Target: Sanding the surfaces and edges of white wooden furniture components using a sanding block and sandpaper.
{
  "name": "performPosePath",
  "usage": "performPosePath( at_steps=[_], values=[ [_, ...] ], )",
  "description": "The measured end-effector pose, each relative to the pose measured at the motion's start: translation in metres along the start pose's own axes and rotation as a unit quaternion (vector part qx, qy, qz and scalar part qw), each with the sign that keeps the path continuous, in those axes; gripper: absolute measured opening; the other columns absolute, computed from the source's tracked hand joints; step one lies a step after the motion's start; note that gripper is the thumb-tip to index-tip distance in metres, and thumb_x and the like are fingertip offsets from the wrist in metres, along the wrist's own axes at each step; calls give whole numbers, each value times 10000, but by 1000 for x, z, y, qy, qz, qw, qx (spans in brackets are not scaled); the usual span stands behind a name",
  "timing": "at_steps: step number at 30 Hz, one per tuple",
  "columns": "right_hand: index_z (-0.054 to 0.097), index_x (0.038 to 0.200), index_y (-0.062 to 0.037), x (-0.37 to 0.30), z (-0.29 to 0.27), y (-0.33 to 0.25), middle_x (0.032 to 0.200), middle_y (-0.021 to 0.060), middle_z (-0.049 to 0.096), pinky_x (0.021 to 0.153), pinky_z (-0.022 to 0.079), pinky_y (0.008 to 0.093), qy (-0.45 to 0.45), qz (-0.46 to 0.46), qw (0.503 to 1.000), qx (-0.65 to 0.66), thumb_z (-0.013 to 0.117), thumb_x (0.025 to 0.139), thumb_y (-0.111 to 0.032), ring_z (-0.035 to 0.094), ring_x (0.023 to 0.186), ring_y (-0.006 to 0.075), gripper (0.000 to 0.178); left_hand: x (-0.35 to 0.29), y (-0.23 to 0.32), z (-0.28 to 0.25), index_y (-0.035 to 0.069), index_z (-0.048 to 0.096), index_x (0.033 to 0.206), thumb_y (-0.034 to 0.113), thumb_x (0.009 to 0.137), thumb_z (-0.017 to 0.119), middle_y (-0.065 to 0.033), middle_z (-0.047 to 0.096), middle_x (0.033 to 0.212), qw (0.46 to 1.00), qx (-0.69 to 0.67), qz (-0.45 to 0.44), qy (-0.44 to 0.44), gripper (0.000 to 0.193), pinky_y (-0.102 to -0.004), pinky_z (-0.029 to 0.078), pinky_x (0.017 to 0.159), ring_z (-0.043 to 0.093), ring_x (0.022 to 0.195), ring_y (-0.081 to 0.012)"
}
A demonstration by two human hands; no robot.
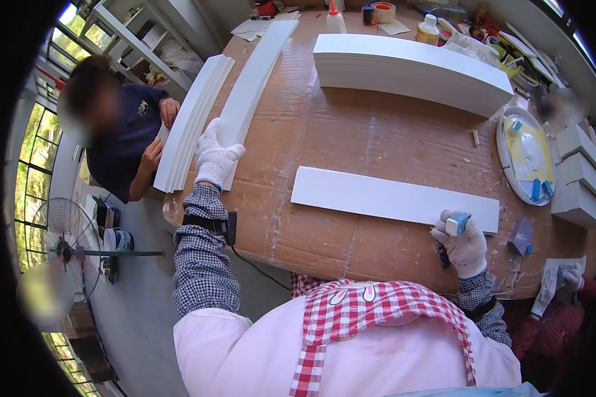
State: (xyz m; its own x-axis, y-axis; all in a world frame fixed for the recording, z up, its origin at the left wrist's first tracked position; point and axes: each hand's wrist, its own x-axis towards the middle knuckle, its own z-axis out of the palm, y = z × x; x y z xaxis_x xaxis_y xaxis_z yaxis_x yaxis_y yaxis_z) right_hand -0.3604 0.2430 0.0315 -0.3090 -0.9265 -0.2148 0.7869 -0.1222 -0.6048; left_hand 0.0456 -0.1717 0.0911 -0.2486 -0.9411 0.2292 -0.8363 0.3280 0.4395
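Observation:
My left hand point(216, 157), in a white knit glove, grips the left edge of a long white board point(255, 83) near its near end. Beside it lies a stack of white boards point(195, 122). In my gloved right hand point(463, 248) is a small blue-and-white block point(457, 223), perhaps a sponge; its underside is hidden. That hand is at the right end of another white board point(384, 198), which lies flat in front of me. Whether the glove touches this board, I cannot tell.
A tall stack of white boards point(410, 73) stands at the back. To the right are a round white tray point(503, 165) with blue pieces and stacked white blocks point(579, 188). A co-worker point(122, 126) is at the left edge; another gloved hand point(571, 276) shows at far right.

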Motion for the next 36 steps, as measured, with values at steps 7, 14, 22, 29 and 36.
performPosePath(
  at_steps=[7,14,22,29,36],
  values=[
    [613,1234,-17,-6,7,-3,1234,142,643,964,568,450,19,6,998,-59,635,964,-409,663,1109,285,477,45,-67,33,170,459,1472,402,735,827,-205,554,1399,972,128,-185,-65,856,-467,438,1088,524,1313,-378],
    [578,1273,-9,35,-8,-57,1287,170,613,1044,510,481,-3,-118,991,-60,512,1034,-375,632,1162,316,442,-16,33,70,82,343,1547,610,929,581,-250,288,1601,986,126,104,-43,847,-447,190,1234,220,1508,-386],
    [558,1297,-14,53,-45,-51,1313,186,606,1091,475,496,3,-114,994,3,475,1055,-338,617,1197,331,412,-162,247,132,46,200,1592,676,962,360,-207,127,1667,880,136,332,-311,906,-485,-75,1252,30,1556,-352],
    [548,1309,-12,55,-50,-52,1337,190,591,1107,460,499,-36,-111,993,20,475,1057,-344,596,1225,336,423,-165,206,129,79,226,1593,641,978,373,-187,134,1670,909,131,309,-248,846,-448,-39,1264,47,1556,-342],
    [541,1314,-7,55,-44,-55,1357,195,576,1118,451,506,-32,-112,992,41,467,1059,-340,584,1242,346,426,-142,49,88,23,269,1564,574,987,428,-221,228,1634,965,233,45,-113,814,-510,16,1249,130,1529,-404]
  ],
)
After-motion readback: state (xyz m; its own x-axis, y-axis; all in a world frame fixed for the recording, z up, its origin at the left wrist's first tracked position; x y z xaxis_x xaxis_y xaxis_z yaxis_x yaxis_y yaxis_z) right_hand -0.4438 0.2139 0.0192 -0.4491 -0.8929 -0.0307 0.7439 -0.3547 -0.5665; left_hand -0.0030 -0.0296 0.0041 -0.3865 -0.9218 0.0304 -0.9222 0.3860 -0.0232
